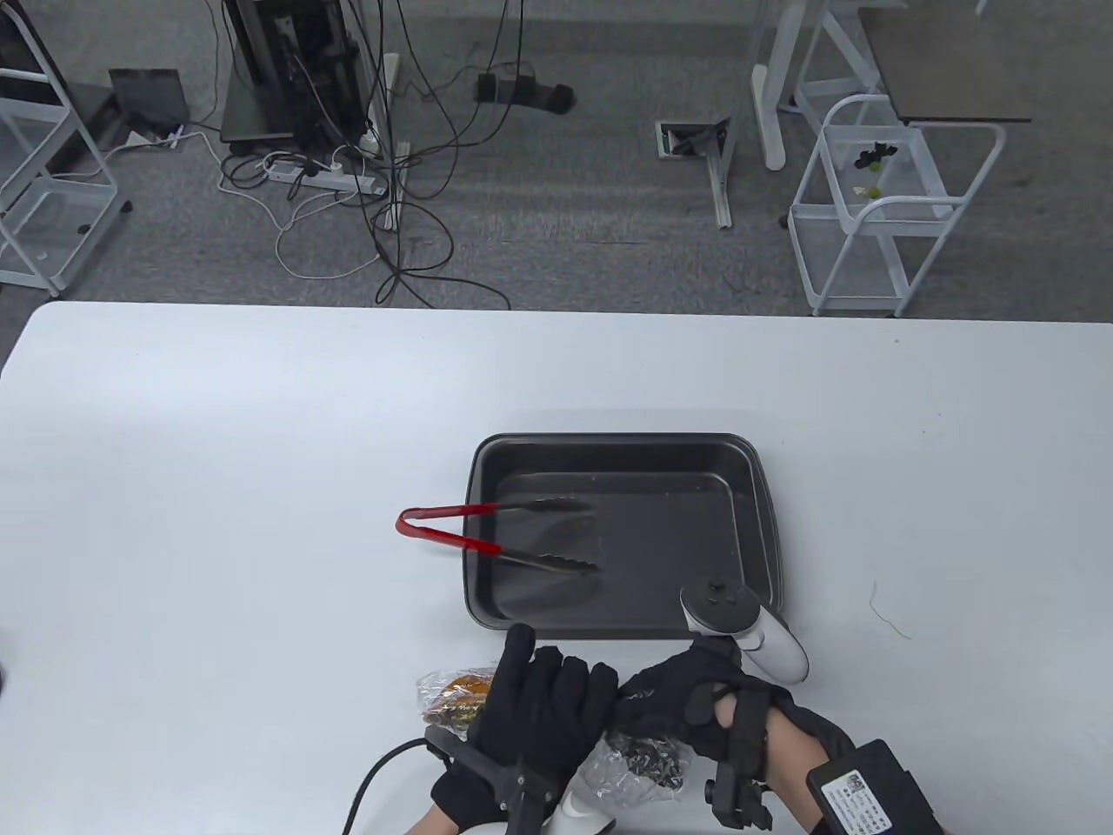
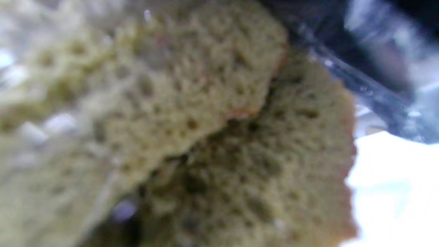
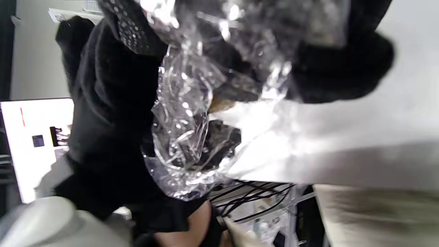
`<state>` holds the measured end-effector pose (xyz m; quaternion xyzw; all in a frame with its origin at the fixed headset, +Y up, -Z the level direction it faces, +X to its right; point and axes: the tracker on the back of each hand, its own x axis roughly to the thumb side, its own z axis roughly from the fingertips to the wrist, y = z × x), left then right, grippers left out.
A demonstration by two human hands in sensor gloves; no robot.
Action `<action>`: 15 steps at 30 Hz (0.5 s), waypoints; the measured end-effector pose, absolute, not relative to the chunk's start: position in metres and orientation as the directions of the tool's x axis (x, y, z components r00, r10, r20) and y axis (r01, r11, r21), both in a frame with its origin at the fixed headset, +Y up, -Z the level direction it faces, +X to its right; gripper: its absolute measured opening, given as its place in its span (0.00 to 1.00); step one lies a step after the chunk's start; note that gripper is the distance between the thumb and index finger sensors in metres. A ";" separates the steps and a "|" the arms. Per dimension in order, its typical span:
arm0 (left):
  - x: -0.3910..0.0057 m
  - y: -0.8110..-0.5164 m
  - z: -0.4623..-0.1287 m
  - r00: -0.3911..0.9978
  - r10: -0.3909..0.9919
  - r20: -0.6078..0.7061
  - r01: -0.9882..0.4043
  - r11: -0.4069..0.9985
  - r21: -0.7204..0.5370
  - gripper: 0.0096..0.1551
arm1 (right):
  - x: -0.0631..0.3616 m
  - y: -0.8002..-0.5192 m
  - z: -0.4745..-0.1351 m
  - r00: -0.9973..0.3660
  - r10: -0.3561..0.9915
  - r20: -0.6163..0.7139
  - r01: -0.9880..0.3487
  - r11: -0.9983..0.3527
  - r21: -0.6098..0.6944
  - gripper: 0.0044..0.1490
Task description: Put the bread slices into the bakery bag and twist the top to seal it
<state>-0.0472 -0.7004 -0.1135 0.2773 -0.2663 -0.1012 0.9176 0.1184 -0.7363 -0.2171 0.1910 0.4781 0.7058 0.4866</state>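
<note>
Table view, near edge: the clear bakery bag (image 1: 609,765) lies on the white table (image 1: 217,452) between the two gloved hands, with the bread slices (image 1: 456,698) showing through the plastic at its left end; the left wrist view, though blurred, shows two overlapping slices (image 2: 212,137) close behind the film, so the bread appears to be already inside. The left hand (image 1: 539,722) lies over the filled part of the bag with its fingers (image 1: 556,687) nearly straight, pressing rather than clutching; the right hand (image 1: 696,704) has its fingers curled round the gathered plastic at the bag's open end, and the right wrist view shows the crumpled film (image 3: 181,137) bunched within the glove. Behind the hands stands a dark baking tray (image 1: 765,522), bare of bread, with red-handled tongs (image 1: 496,539) resting across its left rim, tips inside. Judged step: loading is done and the sealing is in hand; whether any twist has yet been made cannot be told from the bunched film. The next move would call for the left hand to steady the loaf end while the right turns the gathered neck about its own axis, tightly enough to hold but without tearing the thin plastic or squashing the slices.
</note>
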 end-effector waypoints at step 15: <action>-0.120 -0.719 -0.188 0.701 0.576 0.421 -0.566 0.808 -0.163 0.25 | 0.133 -0.664 -0.209 -0.428 0.841 0.330 -0.510 -0.526 0.681 0.74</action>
